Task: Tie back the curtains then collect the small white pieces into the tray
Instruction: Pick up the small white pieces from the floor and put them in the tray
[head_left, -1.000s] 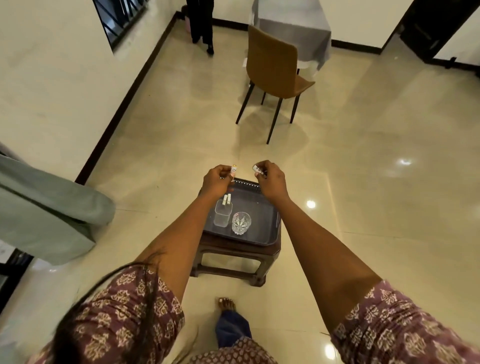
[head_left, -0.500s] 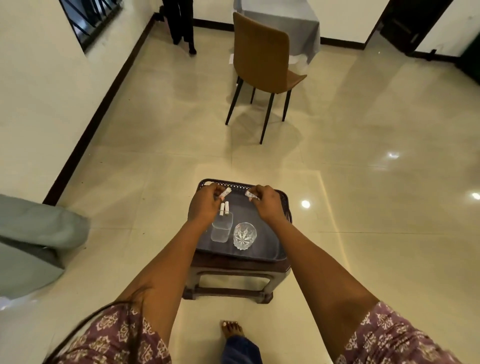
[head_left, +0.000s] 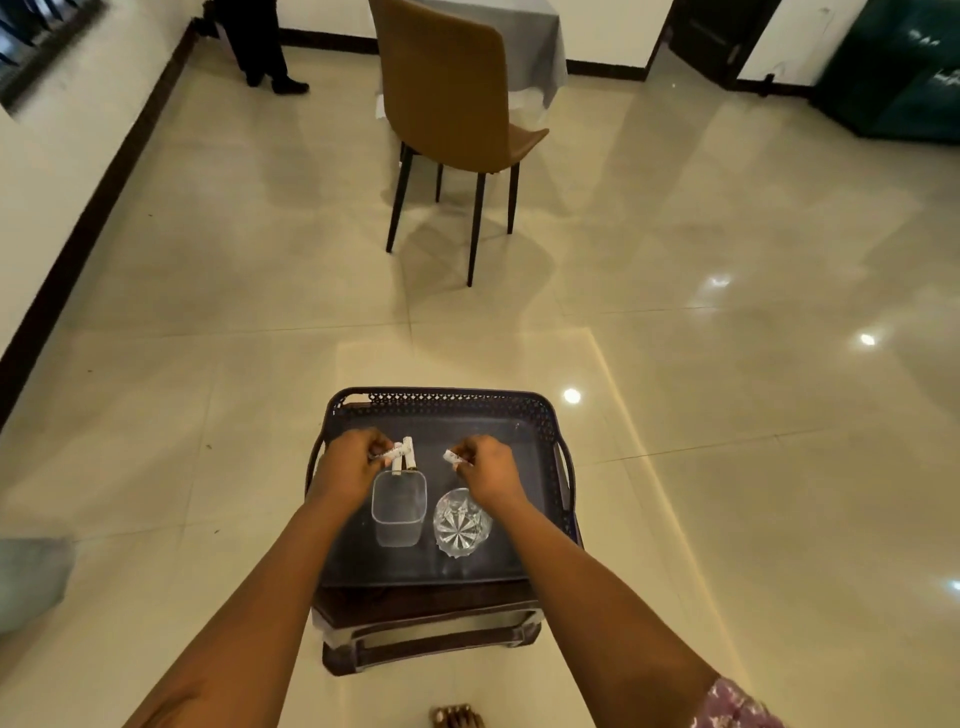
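A dark tray (head_left: 441, 402) with a perforated rim sits on a low brown stool (head_left: 431, 631). Both my hands are low over its floor. My left hand (head_left: 345, 470) pinches a small white piece (head_left: 385, 455) right beside two white pieces (head_left: 406, 453) that lie on the tray. My right hand (head_left: 485, 470) pinches another small white piece (head_left: 452, 457) just above the tray floor. A grey-green curtain edge (head_left: 31, 582) shows at the far left.
Inside the tray stand a clear square cup (head_left: 399, 512) and a cut-glass bowl (head_left: 461, 522), close under my wrists. A brown chair (head_left: 452, 114) stands ahead on the glossy tiled floor, before a cloth-covered table. A person's legs (head_left: 260, 47) show at the back left.
Both hands have come down from above the tray's far rim to just over its floor, each still pinching a white piece. The view has tilted down and closer to the tray.
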